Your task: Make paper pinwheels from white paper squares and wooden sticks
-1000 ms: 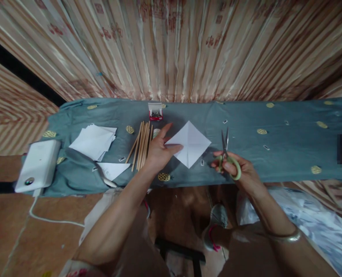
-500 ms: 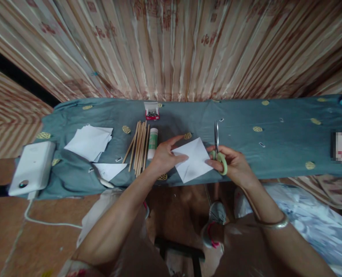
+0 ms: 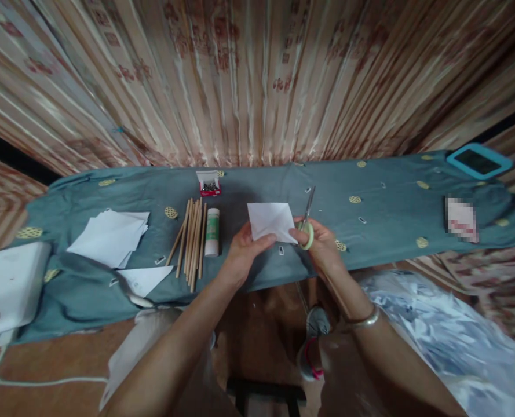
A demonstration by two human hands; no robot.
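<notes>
Beneath the white paper (image 3: 270, 219), pineapple-print cloth (image 3: 396, 223) before patterned curtains (image 3: 257, 98)

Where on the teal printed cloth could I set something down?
Widest: cloth between the green-handled metal scissors and rectangular blue tablet. Smaller: beyond the held white paper, right of the open red box. Crowded: left of the left hand, with slim wooden sticks and a green-and-white cylinder.

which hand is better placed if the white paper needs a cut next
Probably the right hand: it holds the green-handled scissors, blades pointing forward, just right of the white paper, which the left hand holds near its left side.
</notes>
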